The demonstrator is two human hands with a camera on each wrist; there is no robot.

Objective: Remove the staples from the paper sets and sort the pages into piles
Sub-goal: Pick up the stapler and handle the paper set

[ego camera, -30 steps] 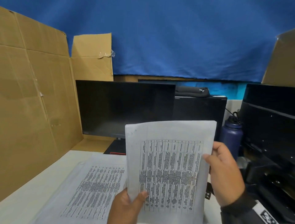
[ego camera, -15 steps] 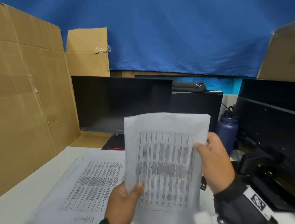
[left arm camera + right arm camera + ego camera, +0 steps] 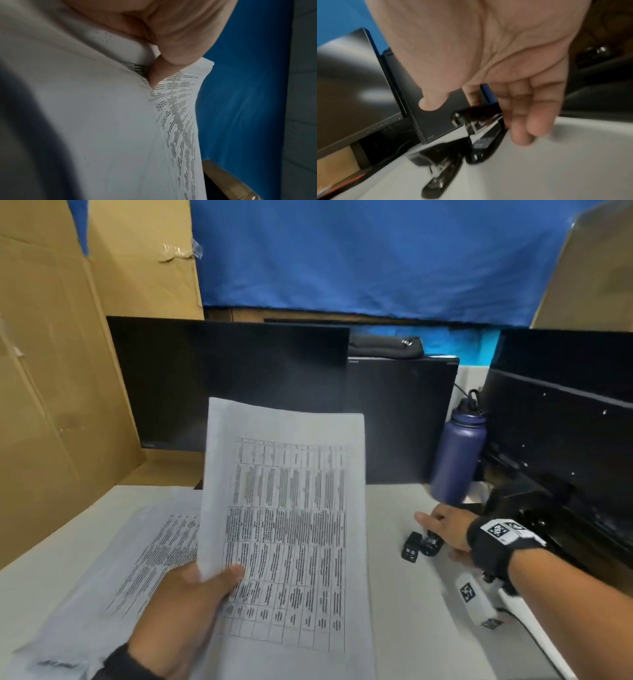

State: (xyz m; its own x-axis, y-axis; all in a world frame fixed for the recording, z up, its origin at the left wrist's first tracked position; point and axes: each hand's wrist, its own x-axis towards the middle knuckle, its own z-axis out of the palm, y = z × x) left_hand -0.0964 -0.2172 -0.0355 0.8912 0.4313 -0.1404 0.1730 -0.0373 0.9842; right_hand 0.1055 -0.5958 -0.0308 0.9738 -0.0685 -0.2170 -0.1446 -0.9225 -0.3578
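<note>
Our left hand (image 3: 181, 607) pinches the paper set (image 3: 291, 529); at three o'clock, our right hand (image 3: 445, 529) spreads loosely over two staplers (image 3: 462, 142).

printed text on the paper set (image 3: 284, 525) blurred, staplers (image 3: 453, 148) smeared by motion

Dim even indoor light, motion-blurred wrist views (right especially), wide-angle edge bending, soft shadows

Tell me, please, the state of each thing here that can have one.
White printed paper set: lifted, gripped by left hand.
Right hand: relaxed over two black staplers, holding nothing.
Printed paper pile: flat on white table.
Dark blue metal bottle: upright, capped.
Black monitor: off.
</note>
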